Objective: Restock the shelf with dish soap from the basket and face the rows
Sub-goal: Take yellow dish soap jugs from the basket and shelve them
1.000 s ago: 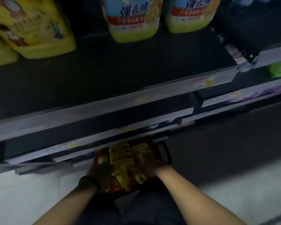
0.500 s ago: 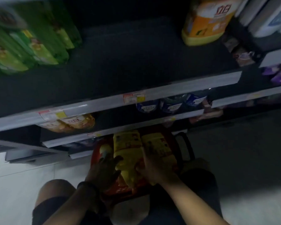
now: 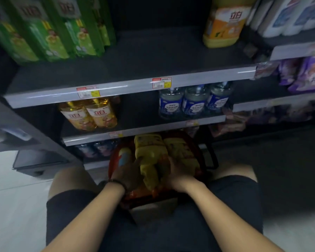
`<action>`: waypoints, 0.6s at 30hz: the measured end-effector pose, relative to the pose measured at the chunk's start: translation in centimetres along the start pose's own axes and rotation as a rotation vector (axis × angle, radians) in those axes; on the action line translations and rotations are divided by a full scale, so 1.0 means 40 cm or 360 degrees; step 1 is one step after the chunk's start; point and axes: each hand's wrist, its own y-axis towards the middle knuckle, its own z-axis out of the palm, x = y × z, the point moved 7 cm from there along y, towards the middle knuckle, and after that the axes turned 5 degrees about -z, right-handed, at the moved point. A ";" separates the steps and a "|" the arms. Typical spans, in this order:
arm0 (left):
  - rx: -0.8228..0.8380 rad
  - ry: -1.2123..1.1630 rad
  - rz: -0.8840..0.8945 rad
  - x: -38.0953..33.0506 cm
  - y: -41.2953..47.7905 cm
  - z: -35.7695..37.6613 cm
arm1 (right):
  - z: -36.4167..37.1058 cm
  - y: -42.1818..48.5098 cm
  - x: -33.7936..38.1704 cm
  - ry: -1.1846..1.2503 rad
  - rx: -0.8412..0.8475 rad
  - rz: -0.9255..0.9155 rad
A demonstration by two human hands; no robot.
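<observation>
Left hand [image 3: 130, 172] and right hand [image 3: 178, 172] clasp a yellow bottle [image 3: 149, 151] in the red basket [image 3: 140, 196], below the half-bare shelf [image 3: 153, 57].

A shop aisle is shown. Dark tiered shelves [image 3: 153, 57] are edged with grey label strips [image 3: 127, 88], on which printed price tags [image 3: 161, 82] are fixed. Identical goods are lined up in rows: green bottles [image 3: 49, 33], amber bottles [image 3: 91, 115], blue-labelled bottles [image 3: 193, 104] and purple packs [image 3: 309, 73]. A red shopping basket [image 3: 113, 160] filled with yellow bottles [image 3: 149, 153] is seen before the lowest shelf.
</observation>
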 end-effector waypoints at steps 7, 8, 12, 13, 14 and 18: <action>-0.0021 0.0173 -0.0042 -0.003 0.082 -0.006 | -0.031 0.058 -0.009 -0.0163 0.0033 -0.0015; -0.0030 0.0206 -0.0044 -0.003 0.093 -0.002 | -0.028 0.071 -0.009 -0.0159 0.0018 -0.0051; -0.0048 0.0087 -0.0074 0.014 0.136 0.018 | -0.027 0.091 -0.009 -0.0081 -0.0038 -0.0046; -0.0057 0.0058 -0.0056 0.015 0.144 0.020 | -0.029 0.087 -0.004 -0.0032 -0.0063 -0.0036; -0.0070 0.0042 -0.0034 0.015 0.150 0.020 | -0.032 0.086 0.002 0.0008 -0.0089 -0.0063; -0.0151 -0.0207 0.0126 -0.010 0.156 -0.010 | -0.062 0.074 0.026 0.0054 -0.0222 -0.0108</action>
